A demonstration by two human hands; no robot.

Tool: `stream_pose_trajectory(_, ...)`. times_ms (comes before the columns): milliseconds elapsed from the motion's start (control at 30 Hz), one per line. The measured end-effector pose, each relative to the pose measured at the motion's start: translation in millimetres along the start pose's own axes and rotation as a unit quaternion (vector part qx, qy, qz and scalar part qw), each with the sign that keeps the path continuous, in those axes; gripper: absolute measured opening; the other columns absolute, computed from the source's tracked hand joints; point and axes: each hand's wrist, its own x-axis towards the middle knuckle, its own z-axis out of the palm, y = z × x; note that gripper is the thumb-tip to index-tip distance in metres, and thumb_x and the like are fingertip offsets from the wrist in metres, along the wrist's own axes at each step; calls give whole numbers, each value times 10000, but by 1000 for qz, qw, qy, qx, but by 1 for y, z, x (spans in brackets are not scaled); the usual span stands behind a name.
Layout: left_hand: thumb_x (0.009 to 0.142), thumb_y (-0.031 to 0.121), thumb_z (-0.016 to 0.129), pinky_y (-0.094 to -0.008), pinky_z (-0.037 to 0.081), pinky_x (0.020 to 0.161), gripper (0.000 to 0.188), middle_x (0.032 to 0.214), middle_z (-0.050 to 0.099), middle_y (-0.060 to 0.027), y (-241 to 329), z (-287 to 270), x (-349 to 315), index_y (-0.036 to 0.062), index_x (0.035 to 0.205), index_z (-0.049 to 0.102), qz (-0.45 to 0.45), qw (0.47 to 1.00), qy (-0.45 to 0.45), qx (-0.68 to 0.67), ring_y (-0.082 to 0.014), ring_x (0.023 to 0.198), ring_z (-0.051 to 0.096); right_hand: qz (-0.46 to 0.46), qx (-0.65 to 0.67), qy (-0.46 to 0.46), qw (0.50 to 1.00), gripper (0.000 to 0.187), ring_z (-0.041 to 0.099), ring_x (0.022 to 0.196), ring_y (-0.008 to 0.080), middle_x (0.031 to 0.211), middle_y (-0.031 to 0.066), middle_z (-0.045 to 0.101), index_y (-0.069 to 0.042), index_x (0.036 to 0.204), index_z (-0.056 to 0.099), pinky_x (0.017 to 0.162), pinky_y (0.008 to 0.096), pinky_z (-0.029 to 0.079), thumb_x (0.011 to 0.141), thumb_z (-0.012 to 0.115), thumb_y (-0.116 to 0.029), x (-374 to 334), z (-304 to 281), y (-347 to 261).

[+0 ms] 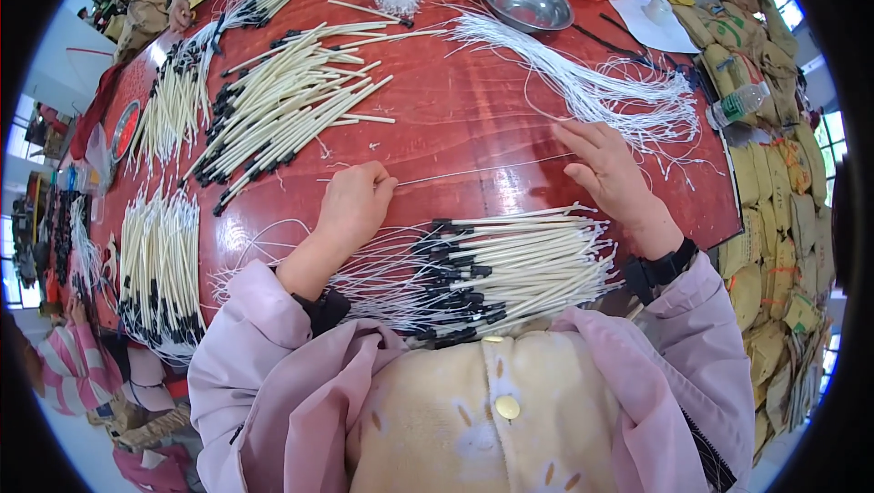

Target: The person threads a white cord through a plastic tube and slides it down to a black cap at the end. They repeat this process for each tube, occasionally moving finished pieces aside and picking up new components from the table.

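Left fingers (386, 189) pinching thin white cord (492, 171); right fingers (583, 134) parted, near cord.

The person's left hand (353, 206) is pinching, fingers (371, 172) curled; the right hand (610, 172) is holding its fingers extended.

At the near edge of the bench (437, 129), a stick bundle (537, 256) lies, its strings (355, 261) trailing left. Just beyond it, a single cord (492, 171) runs from the left hand (353, 205) toward the right hand (612, 170). Far and left of that cord sits a loose stick pile (291, 97); left of this come a far bundle (173, 101) and a near bundle (159, 261). At the far right lies a string hank (605, 83), with a bowl (528, 5) just beyond its left end (a sheet (669, 33) rests right of the bowl). Sacks (781, 211) are stacked past the right edge.
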Motion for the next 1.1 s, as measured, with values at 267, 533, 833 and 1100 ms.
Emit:
stream_pose_trajectory(267,897,202,686,-503,529,731,222,804,693,-232,-1,1,-4,-14,847,699,-13,1000,20,-10,-430,812,679,-148,2,-115,982,691,485,1282,365,1463,141,532,-1,1397,563,1097,455,384,898,644,-471,22,26,-36)
stream_pose_trajectory(533,899,184,703,-438,508,658,224,730,663,-218,-26,-13,-16,-30,839,673,-13,997,50,-59,-393,720,671,-69,-32,-120,990,750,484,1268,372,1463,178,521,80,1352,555,1088,456,396,851,667,-466,20,25,-46)
stream_pose_trajectory(833,873,227,741,-439,518,688,223,797,684,-167,-48,-53,-2,13,859,677,-57,986,91,127,-358,772,679,-74,-24,-111,991,726,497,1244,372,1458,174,527,81,1337,567,1085,453,397,842,690,-437,21,26,-45)
stream_pose_trajectory(1100,883,150,644,-440,554,736,144,984,655,-142,-48,-16,85,58,995,648,152,938,176,258,-321,906,679,-63,-25,-120,990,686,506,1232,375,1431,172,548,80,1299,594,1084,462,391,837,713,-413,24,26,-53)
